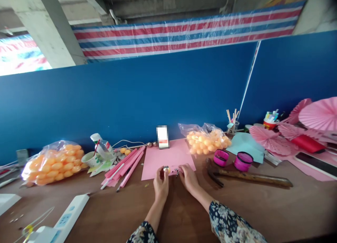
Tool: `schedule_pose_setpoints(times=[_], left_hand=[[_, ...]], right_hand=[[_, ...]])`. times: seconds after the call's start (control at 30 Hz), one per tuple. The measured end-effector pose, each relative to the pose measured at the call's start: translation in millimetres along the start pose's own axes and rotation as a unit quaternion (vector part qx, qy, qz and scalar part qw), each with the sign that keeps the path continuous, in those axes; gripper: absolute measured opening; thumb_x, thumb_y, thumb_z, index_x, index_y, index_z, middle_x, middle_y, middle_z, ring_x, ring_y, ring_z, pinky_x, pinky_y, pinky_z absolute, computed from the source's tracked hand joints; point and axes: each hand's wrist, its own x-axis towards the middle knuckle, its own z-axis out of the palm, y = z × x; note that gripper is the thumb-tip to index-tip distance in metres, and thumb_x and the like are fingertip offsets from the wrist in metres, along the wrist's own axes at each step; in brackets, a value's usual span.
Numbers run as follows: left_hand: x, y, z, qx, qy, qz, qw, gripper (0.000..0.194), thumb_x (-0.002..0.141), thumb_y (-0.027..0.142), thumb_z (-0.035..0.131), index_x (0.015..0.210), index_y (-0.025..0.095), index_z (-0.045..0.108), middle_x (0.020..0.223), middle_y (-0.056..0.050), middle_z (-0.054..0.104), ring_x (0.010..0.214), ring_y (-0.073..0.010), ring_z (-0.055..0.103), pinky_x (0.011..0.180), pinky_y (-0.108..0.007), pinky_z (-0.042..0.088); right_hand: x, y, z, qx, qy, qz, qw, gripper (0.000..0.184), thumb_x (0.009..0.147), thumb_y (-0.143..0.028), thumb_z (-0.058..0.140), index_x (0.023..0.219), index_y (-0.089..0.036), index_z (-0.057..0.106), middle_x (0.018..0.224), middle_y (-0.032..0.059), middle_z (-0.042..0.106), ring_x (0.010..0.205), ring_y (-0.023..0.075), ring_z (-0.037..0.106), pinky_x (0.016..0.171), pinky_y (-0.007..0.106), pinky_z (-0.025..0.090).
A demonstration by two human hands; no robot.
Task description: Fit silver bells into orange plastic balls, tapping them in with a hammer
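Observation:
In the middle of the view, my left hand (pixel 161 183) is closed around a small shiny round thing (pixel 165 168) with a touch of yellow beside it. Its exact kind is too small to tell. To the right, my right hand (pixel 189 179) has its fingers bent together over the near edge of a pink sheet (pixel 155 158). Small silvery bits (pixel 176 171) show at its fingertips; whether they are gripped or only touched is unclear. Both hands are close together, a small gap apart, with the sheet beneath and behind them.
A hammer (pixel 252 177) and two magenta round cases (pixel 243 161) are at right. Bags of orange balls (pixel 59 164) and another bag (pixel 207 141) flank the sheet. Pink paper strips (pixel 129 165), a power strip (pixel 70 215), pink paper fans (pixel 271 139) and a phone (pixel 317 164) lie around.

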Motion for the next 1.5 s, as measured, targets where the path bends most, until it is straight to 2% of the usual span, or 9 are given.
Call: schedule_pose_setpoints(times=[0.3, 0.53, 0.83, 1.0, 1.3, 1.4, 1.5], left_hand=[[2.7, -2.1, 2.3, -0.025, -0.025, -0.016, 0.999, 0.037, 0.076, 0.041, 0.050, 0.102, 0.016, 0.056, 0.098, -0.010, 0.064, 0.090, -0.0206, 0.061, 0.080, -0.034, 0.047], [2.7, 0.0, 2.1, -0.048, -0.039, -0.023, 0.998, 0.035, 0.076, 0.040, 0.050, 0.102, 0.016, 0.056, 0.096, -0.010, 0.065, 0.086, -0.0190, 0.062, 0.077, -0.032, 0.048], [2.7, 2.5, 1.7, -0.060, -0.048, -0.043, 0.996, 0.038, 0.075, 0.043, 0.051, 0.102, 0.017, 0.056, 0.094, -0.009, 0.065, 0.082, -0.0185, 0.062, 0.074, -0.030, 0.049], [1.6, 0.4, 1.2, -0.043, -0.068, -0.032, 0.996, 0.038, 0.076, 0.043, 0.050, 0.102, 0.017, 0.056, 0.092, -0.008, 0.065, 0.079, -0.0188, 0.062, 0.073, -0.031, 0.049], [1.9, -10.0, 1.7, 0.023, -0.065, -0.007, 0.998, 0.037, 0.079, 0.041, 0.045, 0.109, 0.020, 0.055, 0.100, -0.008, 0.065, 0.090, -0.0214, 0.061, 0.078, -0.035, 0.047], [2.6, -14.1, 3.1, 0.007, -0.064, -0.001, 0.998, 0.040, 0.080, 0.038, 0.044, 0.116, 0.022, 0.050, 0.110, -0.008, 0.061, 0.097, -0.0207, 0.059, 0.083, -0.036, 0.045], [2.5, -16.1, 5.0, -0.019, -0.056, 0.018, 0.998, 0.038, 0.081, 0.037, 0.045, 0.115, 0.022, 0.052, 0.115, -0.008, 0.058, 0.104, -0.0193, 0.055, 0.089, -0.035, 0.042]], right_hand=[[1.1, -2.7, 3.0, -0.050, -0.037, 0.029, 0.998, 0.025, 0.079, -0.015, 0.047, 0.098, -0.025, 0.060, 0.081, 0.0044, 0.056, 0.067, 0.0153, 0.057, 0.059, 0.024, 0.044], [2.7, -8.4, -0.5, -0.043, -0.041, 0.048, 0.997, 0.016, 0.079, -0.015, 0.047, 0.081, -0.020, 0.062, 0.079, 0.0041, 0.055, 0.067, 0.0155, 0.055, 0.061, 0.025, 0.043], [3.2, -10.1, -2.2, -0.064, -0.029, 0.048, 0.996, 0.013, 0.078, -0.014, 0.046, 0.077, -0.018, 0.059, 0.077, 0.0045, 0.055, 0.069, 0.0164, 0.055, 0.063, 0.026, 0.043], [2.5, -8.4, -2.9, -0.036, -0.015, 0.027, 0.999, 0.014, 0.080, -0.017, 0.046, 0.079, -0.017, 0.060, 0.077, 0.0062, 0.056, 0.071, 0.0177, 0.055, 0.065, 0.029, 0.045], [2.2, -5.0, -2.5, -0.009, 0.004, 0.013, 1.000, 0.013, 0.078, -0.014, 0.046, 0.078, -0.018, 0.059, 0.077, 0.0062, 0.059, 0.072, 0.0185, 0.057, 0.065, 0.030, 0.046], [1.8, -3.5, -1.7, -0.005, 0.006, 0.017, 1.000, 0.014, 0.079, -0.015, 0.045, 0.079, -0.018, 0.058, 0.077, 0.0059, 0.059, 0.071, 0.0183, 0.057, 0.065, 0.030, 0.046], [0.9, -1.3, -0.3, -0.001, 0.005, 0.020, 1.000, 0.014, 0.079, -0.016, 0.045, 0.081, -0.018, 0.058, 0.077, 0.0060, 0.060, 0.071, 0.0182, 0.058, 0.066, 0.030, 0.046]])
